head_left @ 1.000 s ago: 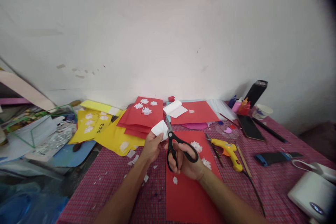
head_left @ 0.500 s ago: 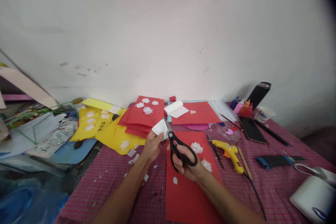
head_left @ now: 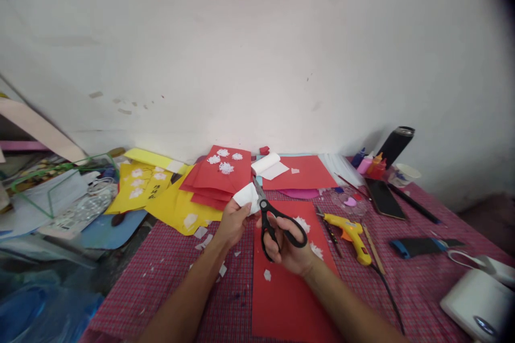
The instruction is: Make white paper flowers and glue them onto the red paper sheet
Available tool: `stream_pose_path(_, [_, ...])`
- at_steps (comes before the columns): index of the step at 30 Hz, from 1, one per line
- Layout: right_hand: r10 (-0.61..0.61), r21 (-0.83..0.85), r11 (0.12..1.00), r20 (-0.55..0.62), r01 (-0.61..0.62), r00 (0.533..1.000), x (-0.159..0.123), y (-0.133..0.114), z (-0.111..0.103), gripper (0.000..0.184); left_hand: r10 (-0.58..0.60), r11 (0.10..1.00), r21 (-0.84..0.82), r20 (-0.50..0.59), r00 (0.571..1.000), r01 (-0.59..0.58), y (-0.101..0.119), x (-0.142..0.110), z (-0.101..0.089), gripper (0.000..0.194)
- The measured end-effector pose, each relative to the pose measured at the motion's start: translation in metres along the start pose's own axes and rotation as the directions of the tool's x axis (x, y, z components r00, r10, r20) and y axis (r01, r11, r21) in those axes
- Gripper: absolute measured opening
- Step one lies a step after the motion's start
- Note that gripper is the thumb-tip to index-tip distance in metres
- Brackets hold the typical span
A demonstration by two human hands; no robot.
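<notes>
Between the thumb and fingers of my left hand (head_left: 233,222) is a piece of white paper (head_left: 245,195). My right hand (head_left: 287,244) has its fingers through the handles of black scissors (head_left: 264,206), whose blades are parted at the right edge of the paper. Below the hands lies a red paper sheet (head_left: 281,300), with white paper flowers (head_left: 302,223) partly behind my right hand and a small white scrap (head_left: 267,275) on it. White paper cuttings (head_left: 204,242) are scattered on the checked tablecloth to the left.
Behind are red sheets with white flowers (head_left: 225,168), a white paper roll (head_left: 266,164) and yellow sheets (head_left: 173,204). To the right lie a yellow glue gun (head_left: 354,233) with its cord, a phone (head_left: 386,198), paint bottles (head_left: 372,165), a black flask (head_left: 396,146) and a utility knife (head_left: 420,247).
The scissor handles have spread wider and the blades have opened at the paper's edge. My left hand keeps its pinch on the paper. The view has shifted slightly.
</notes>
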State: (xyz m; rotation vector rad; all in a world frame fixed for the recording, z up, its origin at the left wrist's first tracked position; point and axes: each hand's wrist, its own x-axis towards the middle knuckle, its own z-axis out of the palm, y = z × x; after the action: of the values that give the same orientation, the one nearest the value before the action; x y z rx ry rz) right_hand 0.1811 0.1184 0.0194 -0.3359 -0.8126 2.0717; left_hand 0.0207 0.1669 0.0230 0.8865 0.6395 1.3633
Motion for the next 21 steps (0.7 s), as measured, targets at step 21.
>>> stream_pose_path(21, [-0.305,-0.375,0.903,-0.212,0.211,0.929,0.002,-0.018,-0.005,0.035,-0.015,1.000,0.011,-0.101,0.995,0.017,-0.003,0.000,-0.008,0.039])
